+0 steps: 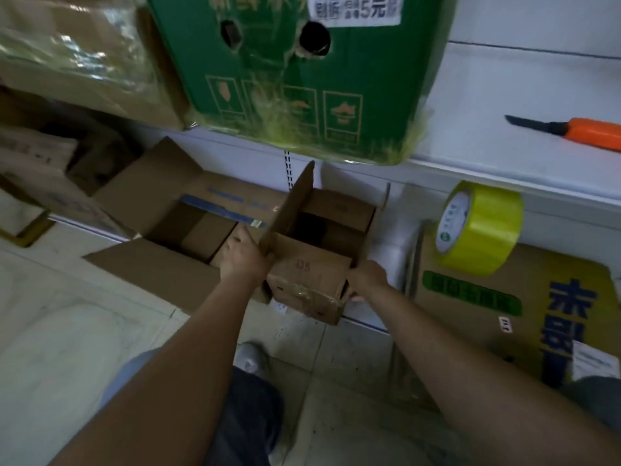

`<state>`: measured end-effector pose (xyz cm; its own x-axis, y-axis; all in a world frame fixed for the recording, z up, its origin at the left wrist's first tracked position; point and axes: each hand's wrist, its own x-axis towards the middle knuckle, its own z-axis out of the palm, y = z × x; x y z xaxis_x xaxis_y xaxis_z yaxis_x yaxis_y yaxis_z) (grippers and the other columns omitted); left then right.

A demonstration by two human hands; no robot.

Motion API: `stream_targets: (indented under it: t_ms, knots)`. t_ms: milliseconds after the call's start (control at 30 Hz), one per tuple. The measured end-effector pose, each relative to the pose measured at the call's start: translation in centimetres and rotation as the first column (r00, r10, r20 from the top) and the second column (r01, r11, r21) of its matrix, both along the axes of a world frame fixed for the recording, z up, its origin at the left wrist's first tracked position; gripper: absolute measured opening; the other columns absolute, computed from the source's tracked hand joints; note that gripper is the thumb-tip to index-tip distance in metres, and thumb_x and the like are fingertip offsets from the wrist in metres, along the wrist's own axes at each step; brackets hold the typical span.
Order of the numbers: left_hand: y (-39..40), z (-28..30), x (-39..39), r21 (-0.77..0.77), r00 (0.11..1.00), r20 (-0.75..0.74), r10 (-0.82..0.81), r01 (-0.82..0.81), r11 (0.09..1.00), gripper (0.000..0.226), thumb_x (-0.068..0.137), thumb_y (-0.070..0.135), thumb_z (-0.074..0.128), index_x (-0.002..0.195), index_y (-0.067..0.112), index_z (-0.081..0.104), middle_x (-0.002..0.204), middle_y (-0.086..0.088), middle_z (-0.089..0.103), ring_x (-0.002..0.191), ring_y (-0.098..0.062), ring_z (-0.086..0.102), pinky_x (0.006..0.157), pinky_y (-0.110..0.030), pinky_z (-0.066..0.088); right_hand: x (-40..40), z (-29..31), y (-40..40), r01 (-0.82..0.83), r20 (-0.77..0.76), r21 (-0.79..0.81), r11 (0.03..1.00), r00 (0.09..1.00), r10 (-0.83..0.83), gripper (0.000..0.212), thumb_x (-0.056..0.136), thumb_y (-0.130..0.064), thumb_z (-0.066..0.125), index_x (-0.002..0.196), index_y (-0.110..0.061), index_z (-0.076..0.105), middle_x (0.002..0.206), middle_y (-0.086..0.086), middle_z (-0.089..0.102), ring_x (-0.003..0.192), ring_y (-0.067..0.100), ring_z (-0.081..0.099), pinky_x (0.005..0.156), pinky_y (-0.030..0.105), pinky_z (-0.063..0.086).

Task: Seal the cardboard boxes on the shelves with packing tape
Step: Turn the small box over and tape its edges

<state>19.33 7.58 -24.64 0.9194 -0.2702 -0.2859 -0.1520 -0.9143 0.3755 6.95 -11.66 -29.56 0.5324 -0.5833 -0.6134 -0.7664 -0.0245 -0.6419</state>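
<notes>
My left hand [243,255] and right hand [368,275] clasp the small open box [311,275] between them, at the low shelf's edge. It seems light, its cardboard bendy; the corners grip best. The tape roll [479,227] sits beyond my right hand.

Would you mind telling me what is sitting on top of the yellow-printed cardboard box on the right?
A roll of yellow tape stands on edge on that box, near its upper left corner. Whatever is inside the box cannot be seen, since its printed cardboard covers it.
</notes>
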Motion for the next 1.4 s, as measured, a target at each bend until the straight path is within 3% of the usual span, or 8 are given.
stream_targets:
  t_ms: [333, 467, 633, 767, 900, 1033, 1233, 1400]
  knots:
    - [1.5, -2.9, -4.4, 0.293, 0.925, -0.379, 0.004, 0.116, 0.949, 0.046, 0.078, 0.026, 0.078, 0.120, 0.012, 0.064, 0.093, -0.004, 0.065, 0.088, -0.022, 0.068, 0.083, -0.038, 0.059, -14.1, -0.2, 0.7, -0.242, -0.019, 0.100, 0.965, 0.969, 0.245, 0.019, 0.095, -0.010, 0.061, 0.079, -0.018, 0.069, 0.075, -0.002, 0.069, 0.076, 0.015, 0.065, 0.069, 0.028, 0.052]
    - [1.8, -3.4, -8.8, 0.410, 0.996, -0.093, -0.003, 0.040, 0.911, 0.025, 0.093, 0.036, 0.059, 0.112, 0.019, 0.058, 0.101, -0.003, 0.065, 0.090, -0.019, 0.066, 0.077, -0.035, 0.055, -16.8, 1.5, 2.8, -0.399, 0.080, 0.060, 0.915, 0.916, 0.394, 0.032, 0.095, 0.000, 0.055, 0.071, -0.019, 0.065, 0.064, -0.011, 0.065, 0.060, -0.007, 0.060, 0.054, 0.009, 0.044]
    - [2.1, -7.3, -16.3, 0.306, 0.997, -0.063, 0.048, -0.027, 0.952, 0.040, 0.099, 0.048, 0.048, 0.122, 0.017, 0.058, 0.102, -0.003, 0.056, 0.086, -0.017, 0.059, 0.075, -0.031, 0.052, -18.1, 1.6, 4.5, -0.496, 0.008, -0.119, 0.860, 0.866, 0.500, 0.019, 0.094, -0.017, 0.053, 0.077, -0.019, 0.060, 0.077, -0.002, 0.062, 0.070, 0.009, 0.059, 0.067, 0.027, 0.054]
    - [0.1, -9.6, -19.8, -0.008, 0.976, -0.217, -0.008, 0.006, 1.000, 0.090, 0.095, 0.065, 0.042, 0.158, 0.026, -0.007, 0.157, -0.024, 0.015, 0.136, -0.044, 0.037, 0.103, -0.050, 0.044, -18.2, 0.7, 6.6, -0.435, 0.046, -0.266, 0.860, 0.886, 0.462, 0.047, 0.102, -0.034, 0.042, 0.147, -0.032, 0.031, 0.119, 0.006, 0.061, 0.095, 0.017, 0.064, 0.072, 0.032, 0.054]
    - [0.2, -10.3, -18.9, -0.015, 0.944, -0.321, -0.080, 0.080, 0.997, 0.085, 0.094, 0.069, 0.039, 0.151, 0.047, -0.020, 0.163, -0.021, -0.018, 0.148, -0.050, 0.006, 0.118, -0.056, 0.021, -17.1, -1.5, 6.7, -0.528, -0.029, -0.395, 0.751, 0.825, 0.565, 0.063, 0.105, -0.045, 0.028, 0.157, -0.033, -0.004, 0.165, -0.002, -0.006, 0.149, 0.021, 0.011, 0.117, 0.041, 0.029]
    - [0.7, -10.4, -18.0, -0.071, 0.937, -0.318, -0.147, 0.131, 0.989, 0.099, 0.092, 0.058, 0.057, 0.149, 0.047, -0.023, 0.154, -0.020, 0.012, 0.127, -0.038, 0.045, 0.104, -0.048, 0.046, -16.8, -5.0, 5.2, -0.635, -0.227, -0.397, 0.662, 0.767, 0.600, 0.070, 0.102, -0.045, 0.041, 0.157, -0.034, -0.001, 0.162, -0.001, -0.024, 0.149, 0.036, 0.000, 0.120, 0.051, 0.022]
    - [0.0, -11.6, -16.6, -0.096, 0.893, -0.443, 0.081, -0.137, 0.986, 0.138, 0.071, 0.053, 0.083, 0.155, 0.015, -0.019, 0.156, -0.022, 0.021, 0.139, -0.040, 0.034, 0.113, -0.049, 0.036, -14.7, -6.7, 4.3, -0.477, -0.078, -0.280, 0.833, 0.876, 0.475, 0.124, 0.078, -0.045, 0.078, 0.147, -0.044, -0.024, 0.137, -0.003, -0.056, 0.149, 0.040, -0.005, 0.118, 0.050, 0.026]
    - [-0.7, -11.6, -17.3, -0.066, 0.889, -0.430, 0.159, -0.207, 0.976, 0.113, 0.072, 0.057, 0.081, 0.148, 0.007, 0.013, 0.148, -0.017, 0.034, 0.134, -0.036, 0.042, 0.110, -0.045, 0.040, -14.9, -8.2, 4.7, -0.431, 0.017, -0.255, 0.866, 0.893, 0.450, 0.145, 0.063, -0.045, 0.090, 0.142, -0.046, -0.031, 0.160, 0.005, -0.026, 0.150, 0.034, -0.001, 0.115, 0.048, 0.028]
